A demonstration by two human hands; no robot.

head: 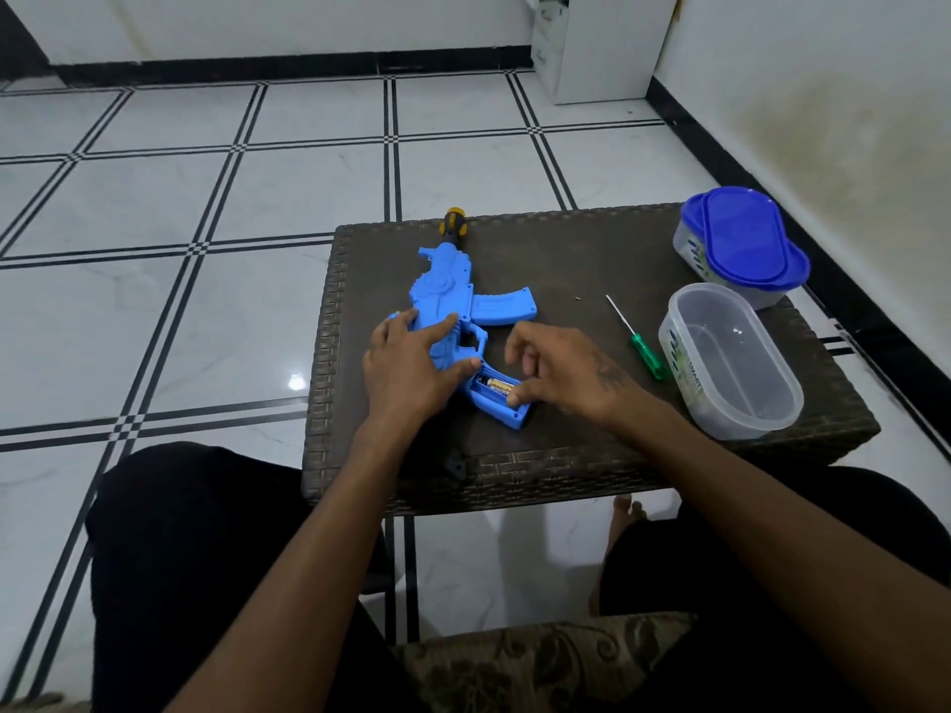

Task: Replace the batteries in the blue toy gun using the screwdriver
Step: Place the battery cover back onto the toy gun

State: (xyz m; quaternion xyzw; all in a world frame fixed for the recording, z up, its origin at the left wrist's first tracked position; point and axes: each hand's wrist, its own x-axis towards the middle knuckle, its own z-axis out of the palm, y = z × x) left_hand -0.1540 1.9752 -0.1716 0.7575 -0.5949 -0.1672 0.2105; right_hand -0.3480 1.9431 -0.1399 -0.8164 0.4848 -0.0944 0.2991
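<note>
- Nearest the camera: patterned cushion [540, 656] at bottom edge, w/ the person's dark-clad knees [170, 548] either side and both bare forearms reaching fwd over them.
- Left hand [411, 365] lies flat on the toy gun [453, 301], fingers spread and straight, thumb beside the grip; pressing it down, not clenched.
- Right hand [561, 373] has fingers curled, thumb and fingertips at the open battery slot in the gun's handle; whether it actually pinches the battery [498, 387] can't be told.
- Toy gun: bright blue plastic, ribbed body, curved magazine sticking out to the right, black/yellow tip at the far end. Lies flat on the dark woven table [566, 455], left of centre, muzzle pointing away from the person.
- Handle compartment is uncovered; one gold/black battery visible inside.
- Screwdriver [638, 338], green clear handle and thin metal shaft, lies on the table right of the gun, apart from both hands.
- Tiny screw [578, 299] near the shaft tip.
- Open clear tub [731, 362] at right edge; behind it a second tub [741, 244] w/ blue lids.
</note>
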